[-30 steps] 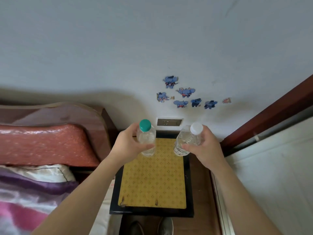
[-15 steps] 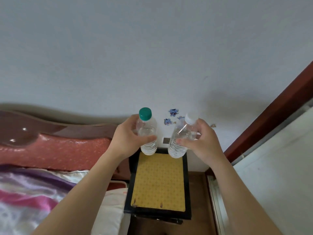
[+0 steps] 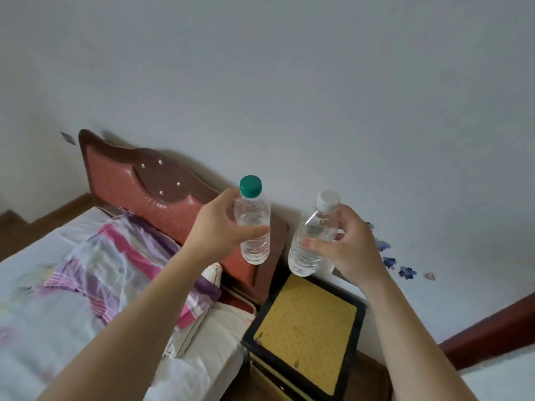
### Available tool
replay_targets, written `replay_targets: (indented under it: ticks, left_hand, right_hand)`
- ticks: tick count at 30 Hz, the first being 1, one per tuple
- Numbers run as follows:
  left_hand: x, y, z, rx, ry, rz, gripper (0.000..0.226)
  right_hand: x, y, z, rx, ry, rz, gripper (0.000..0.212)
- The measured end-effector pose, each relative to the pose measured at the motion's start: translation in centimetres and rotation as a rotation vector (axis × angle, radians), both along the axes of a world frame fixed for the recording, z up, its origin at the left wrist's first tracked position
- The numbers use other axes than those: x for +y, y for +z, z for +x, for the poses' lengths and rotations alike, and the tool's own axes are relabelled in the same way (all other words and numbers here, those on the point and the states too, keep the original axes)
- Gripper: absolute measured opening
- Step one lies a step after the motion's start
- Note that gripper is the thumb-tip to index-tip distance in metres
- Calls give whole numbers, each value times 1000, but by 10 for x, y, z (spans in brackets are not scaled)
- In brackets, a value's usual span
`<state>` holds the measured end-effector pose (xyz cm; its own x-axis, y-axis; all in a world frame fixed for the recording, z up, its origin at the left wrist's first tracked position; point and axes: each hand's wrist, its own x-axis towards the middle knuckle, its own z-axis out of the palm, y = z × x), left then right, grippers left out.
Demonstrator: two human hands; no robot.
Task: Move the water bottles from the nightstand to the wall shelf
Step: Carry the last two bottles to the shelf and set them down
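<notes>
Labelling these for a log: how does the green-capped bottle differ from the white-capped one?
Cap: the green-capped bottle has a green cap, the white-capped bottle a white one. Pose: the green-capped bottle stands nearly upright in the left hand; the white-capped bottle leans in the right hand. Both are clear plastic, held clear of the nightstand.

Both hands held up side by side, each gripping one bottle.
The left hand [image 3: 217, 227] wraps fingers and thumb round the middle of the upright green-capped bottle [image 3: 252, 211]. The right hand [image 3: 351, 246] grips the upper body of the slightly tilted white-capped bottle [image 3: 304, 257] with its thumb in front. The bare left forearm [image 3: 139, 319] and right forearm [image 3: 414, 328] reach forward and upward. The hands do not touch.
</notes>
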<state>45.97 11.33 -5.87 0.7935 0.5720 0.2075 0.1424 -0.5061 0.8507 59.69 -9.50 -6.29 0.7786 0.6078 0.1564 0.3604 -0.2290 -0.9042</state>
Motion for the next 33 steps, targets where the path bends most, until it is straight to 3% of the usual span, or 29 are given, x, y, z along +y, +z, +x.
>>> replay_targets:
  ticks: [7, 13, 24, 33]
  left_hand:
    - [34, 13, -134, -28, 248, 16, 52]
    - [57, 17, -280, -15, 479, -6, 67]
    - [52, 25, -523, -19, 920, 9, 57]
    - [20, 33, -667, -91, 1369, 23, 57]
  right_hand:
    - [73, 12, -90, -62, 237, -15, 57]
    - [139, 16, -206, -92, 433, -2, 59]
    - [244, 22, -424, -25, 909, 63, 70]
    - [304, 30, -584, -19, 1284, 72, 73]
